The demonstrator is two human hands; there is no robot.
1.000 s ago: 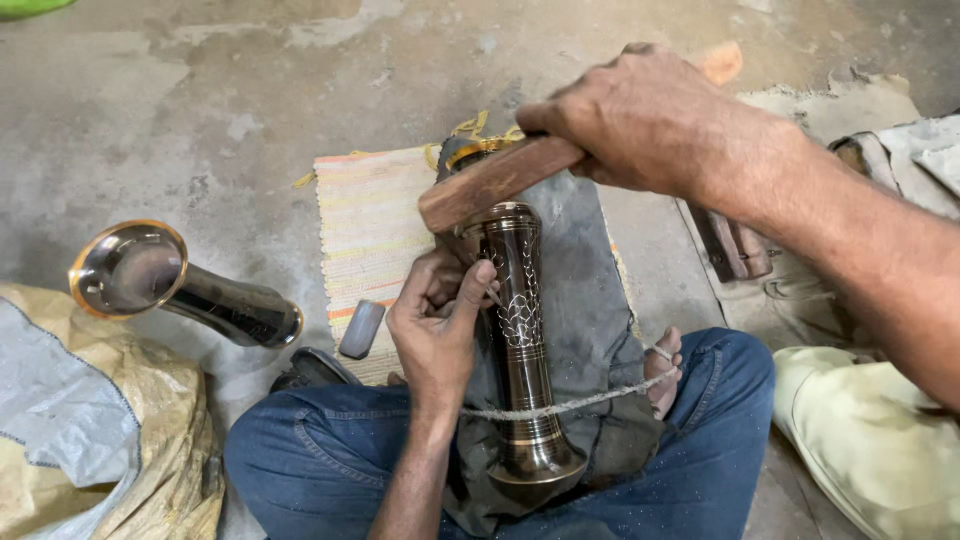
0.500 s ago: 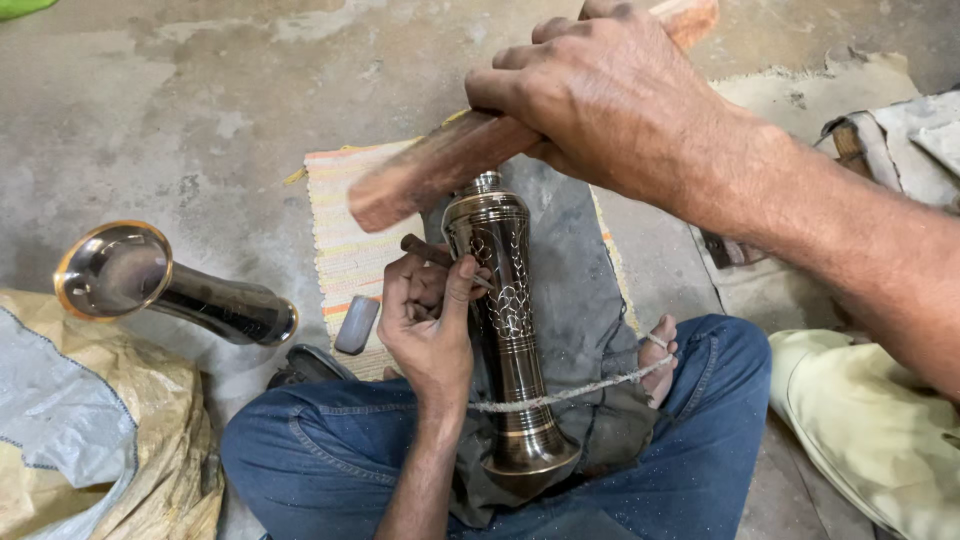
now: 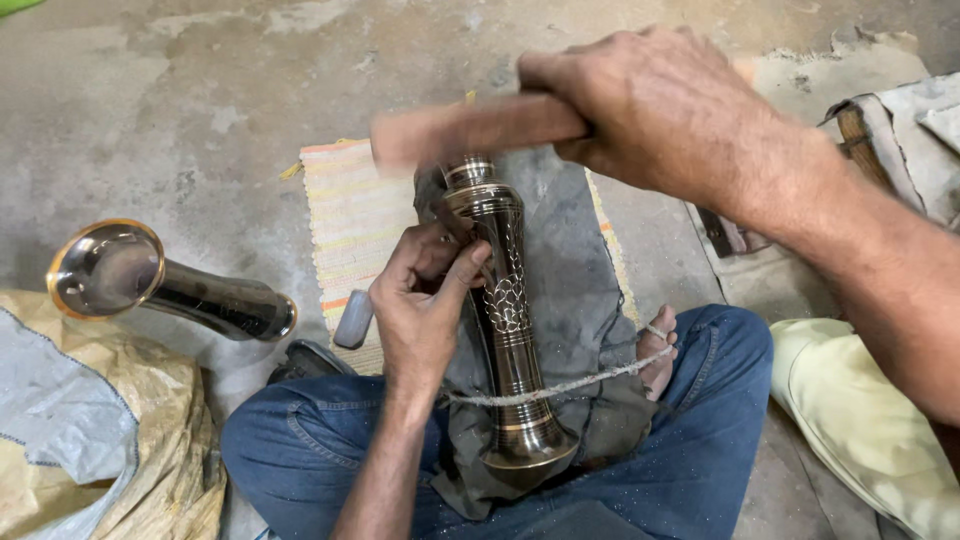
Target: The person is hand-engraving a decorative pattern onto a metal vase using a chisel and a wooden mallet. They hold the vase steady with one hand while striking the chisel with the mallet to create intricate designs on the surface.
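Head view shows our left hand (image 3: 425,300) pinched shut around a small tool, too hidden to name, pressed against the upper body of the brass vase (image 3: 505,320). Our right hand (image 3: 650,120) is clamped on a wooden mallet (image 3: 470,130), blurred, just above the vase's top. The vase lies across our lap on a dark cloth (image 3: 580,300), its flared foot toward us, and a cord (image 3: 570,385) crosses its lower neck.

We judge the vase stiff, fairly heavy and slippery where polished; the patterned band likely gives better purchase, and the narrow waist is the natural place to hold. Its thin wall could dent under a hard blow.

We count two metal vases: the one in work and a second (image 3: 160,285) lying well to its left. Between them rests one small grey block (image 3: 353,318). One striped mat (image 3: 350,220) lies under the vase, and one sack (image 3: 90,450) far left of it.
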